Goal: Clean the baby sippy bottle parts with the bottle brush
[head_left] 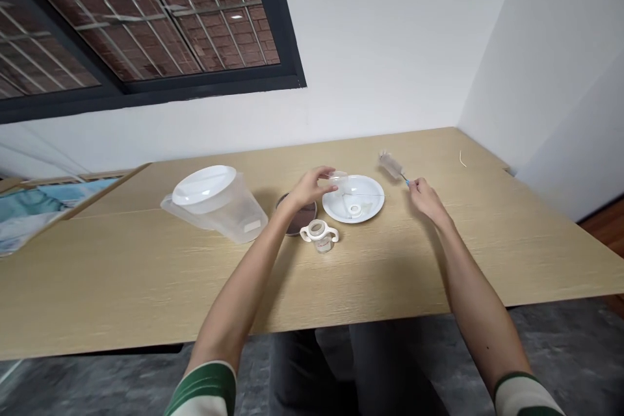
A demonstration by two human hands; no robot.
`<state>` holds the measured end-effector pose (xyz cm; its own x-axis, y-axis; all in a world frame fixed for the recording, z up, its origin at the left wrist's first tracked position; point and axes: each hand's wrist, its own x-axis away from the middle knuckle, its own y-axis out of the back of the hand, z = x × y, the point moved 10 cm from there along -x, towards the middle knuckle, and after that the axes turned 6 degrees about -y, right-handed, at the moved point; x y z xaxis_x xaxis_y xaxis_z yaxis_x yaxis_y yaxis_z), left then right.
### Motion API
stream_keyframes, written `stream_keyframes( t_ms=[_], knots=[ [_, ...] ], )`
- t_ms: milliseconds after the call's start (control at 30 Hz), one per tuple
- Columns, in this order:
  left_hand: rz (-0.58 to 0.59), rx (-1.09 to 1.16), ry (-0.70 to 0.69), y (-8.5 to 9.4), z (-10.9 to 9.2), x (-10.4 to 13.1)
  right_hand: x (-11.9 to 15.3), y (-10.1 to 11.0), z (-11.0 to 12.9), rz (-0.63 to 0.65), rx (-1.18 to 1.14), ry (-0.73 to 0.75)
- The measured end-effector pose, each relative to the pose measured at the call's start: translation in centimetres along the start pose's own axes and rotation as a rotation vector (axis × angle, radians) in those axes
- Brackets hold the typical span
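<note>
My left hand [308,188] is closed at its fingertips on a small clear plastic cap [338,178], held above the left back rim of a white bowl [376,209]. A white ring-shaped piece [355,210] lies in the bowl, along with a thin, straw-like piece. With its fingers wrapped round the handle, my right hand [426,198] holds a bottle brush [391,164] to the right of the bowl, bristles pointing up and left. A small baby bottle [322,238] with two white side handles stands upright, uncapped, in front of the bowl.
A large clear pitcher [234,211] with a white lid stands on the left of the wooden table [380,273]. A dark round dish [302,220] sits partly behind my left forearm. One thin pale strip [462,159] lies at the back right. Wall and barred window rise behind.
</note>
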<state>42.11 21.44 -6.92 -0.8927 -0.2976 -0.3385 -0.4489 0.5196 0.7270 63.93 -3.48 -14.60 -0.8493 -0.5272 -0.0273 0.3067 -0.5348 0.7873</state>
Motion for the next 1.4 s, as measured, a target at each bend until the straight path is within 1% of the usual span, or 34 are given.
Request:
stream_keyframes(
  t_ms=[67,100,167,233,300,367,467,567,700,767,833,967,1033,1133,1200,1267,1400],
  knots=[
    [-0.17,0.064,0.007,2.3,-0.1,2.3,0.2,1.0,0.8,-0.08,-0.028,0.039],
    [-0.244,0.105,0.019,3.2,0.2,3.4,0.3,1.4,1.3,-0.118,-0.046,0.073],
    [-0.386,0.235,0.04,4.1,1.2,5.6,0.8,2.1,2.6,-0.184,-0.103,0.168],
    [-0.509,0.411,0.069,4.2,2.6,7.3,1.6,2.4,4.0,-0.232,-0.186,0.277],
    [-0.581,0.542,0.116,3.5,3.9,8.4,2.6,2.4,5.3,-0.256,-0.248,0.374],
    [-0.631,0.642,0.134,2.8,4.6,9.0,3.5,1.7,6.4,-0.224,-0.269,0.433],
    [-0.672,0.666,0.139,2.4,4.8,9.7,5.0,0.1,7.8,-0.127,-0.257,0.486],
    [-0.724,0.606,0.16,2.7,4.9,10.7,6.8,-1.2,9.3,-0.093,-0.2,0.568],
    [-0.745,0.618,0.189,2.5,5.2,11.6,9.4,-2.0,11.5,-0.176,-0.123,0.752],
    [-0.754,0.62,0.192,2.5,5.2,11.5,10.6,-2.1,12.4,-0.226,-0.112,0.846],
    [-0.759,0.564,0.185,2.9,5.1,10.9,11.3,-2.4,12.9,-0.25,-0.095,0.895],
    [-0.735,0.359,0.095,4.2,3.9,8.9,11.9,-2.5,13.2,-0.281,-0.06,0.889],
    [-0.753,0.322,0.061,4.5,3.6,8.5,12.0,-2.5,13.3,-0.297,-0.06,0.879],
    [-0.795,0.352,0.091,4.1,3.8,9.1,12.2,-2.9,13.5,-0.285,-0.063,0.876],
    [-0.819,0.375,0.119,3.8,3.8,9.8,12.3,-3.4,13.6,-0.254,-0.061,0.879],
    [-0.84,0.399,0.118,3.5,3.6,10.5,12.3,-3.7,13.6,-0.23,-0.057,0.877],
    [-0.855,0.446,0.097,3.4,3.4,11.5,11.8,-3.1,13.1,-0.265,-0.057,0.837]
  ],
)
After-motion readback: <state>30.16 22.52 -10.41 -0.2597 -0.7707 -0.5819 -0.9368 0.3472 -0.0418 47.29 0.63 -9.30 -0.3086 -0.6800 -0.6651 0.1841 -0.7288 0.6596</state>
